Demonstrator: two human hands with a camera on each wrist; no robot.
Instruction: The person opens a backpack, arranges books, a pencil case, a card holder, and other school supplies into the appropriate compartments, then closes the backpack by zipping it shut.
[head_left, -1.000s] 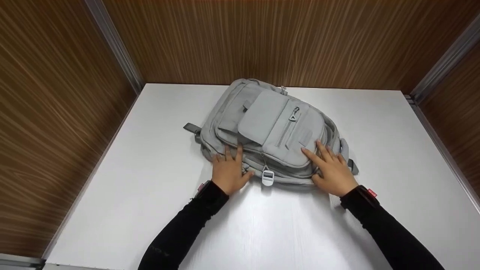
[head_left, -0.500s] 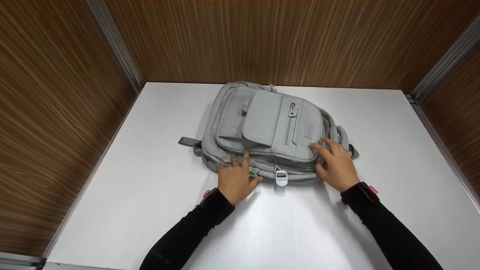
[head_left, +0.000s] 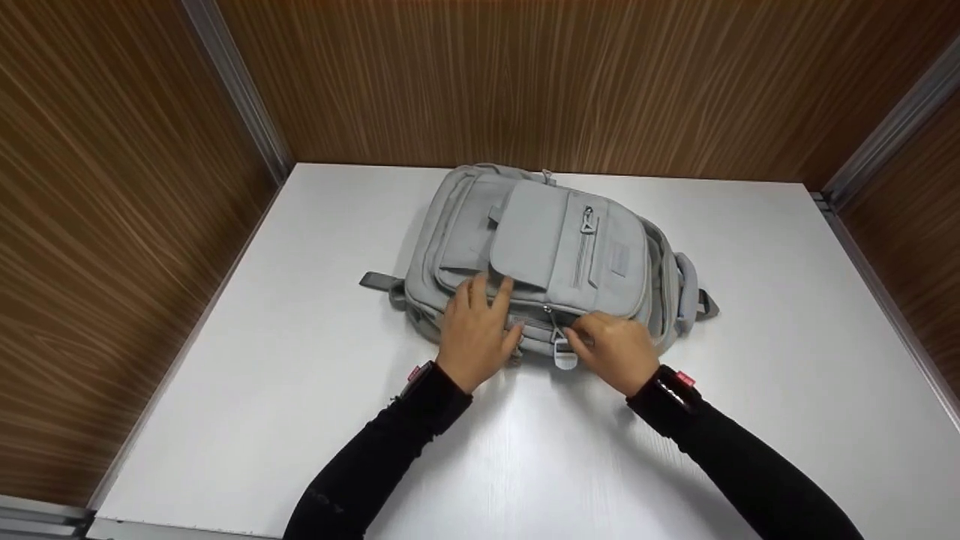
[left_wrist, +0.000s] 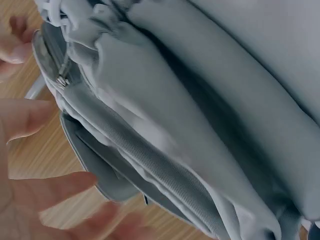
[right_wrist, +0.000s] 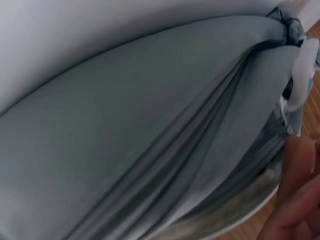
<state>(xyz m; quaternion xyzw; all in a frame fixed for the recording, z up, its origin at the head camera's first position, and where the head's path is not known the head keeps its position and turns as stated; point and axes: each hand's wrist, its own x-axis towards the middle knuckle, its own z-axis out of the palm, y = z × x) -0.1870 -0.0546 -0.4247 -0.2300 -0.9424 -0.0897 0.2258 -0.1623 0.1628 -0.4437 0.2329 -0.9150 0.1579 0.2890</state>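
A grey backpack [head_left: 529, 232] lies front side up on the white table, its top end toward the right. My left hand [head_left: 476, 330] is at the near side with fingers extended, fingertips overlapping the front pocket's lower edge. In the left wrist view its fingers [left_wrist: 55, 190] are spread beside the fabric. My right hand [head_left: 616, 349] is bent beside a zipper pull with a white tag [head_left: 565, 355] on that same side. The right wrist view puts its fingers [right_wrist: 300, 155] just below the white pull [right_wrist: 302, 75], with the pull outside their grasp.
Brown wood-grain panels [head_left: 525, 82] stand behind the table [head_left: 315, 375] and along both sides. A strap end [head_left: 379, 281] sticks out on the backpack's left, and a carry handle [head_left: 687, 292] on its right. A second zipper pull [head_left: 588, 220] lies on the front pocket.
The backpack first turned slightly and shifted, then stayed put. My right hand has moved left from the top corner to the white zipper tag. My left hand has moved slightly right and up the front.
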